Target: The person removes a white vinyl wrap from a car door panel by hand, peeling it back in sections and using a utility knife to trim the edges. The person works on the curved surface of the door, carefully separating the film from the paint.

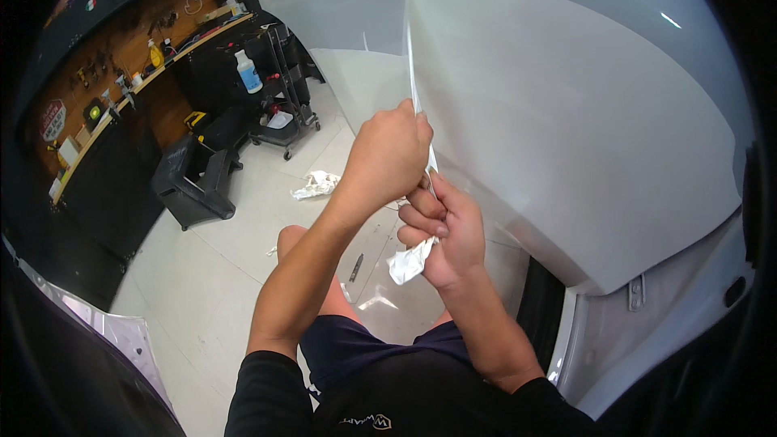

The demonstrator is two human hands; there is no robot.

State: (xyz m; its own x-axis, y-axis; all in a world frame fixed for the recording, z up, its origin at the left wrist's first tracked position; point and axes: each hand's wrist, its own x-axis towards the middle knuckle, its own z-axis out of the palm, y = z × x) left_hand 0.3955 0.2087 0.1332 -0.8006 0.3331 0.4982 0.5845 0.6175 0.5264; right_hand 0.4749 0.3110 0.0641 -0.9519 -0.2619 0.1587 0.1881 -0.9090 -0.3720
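A pale grey car body panel (558,129) stands in front of me, with a narrow white strip (412,73) running down its upright edge. My left hand (387,152) is closed at that edge, fingers pinched on the strip. Just below and to the right, my right hand (453,235) is closed too, thumb and index finger at the strip's lower end. A crumpled piece of white film (410,261) sticks out under its curled fingers. The exact contact points are partly hidden by my fingers.
Crumpled white film (316,185) and a slim dark tool (356,267) lie on the tiled floor. A black step stool (198,182) and a wheeled cart (283,89) with a white-and-blue bottle (248,73) stand left, before a workbench (105,117). A tyre (541,307) sits low right.
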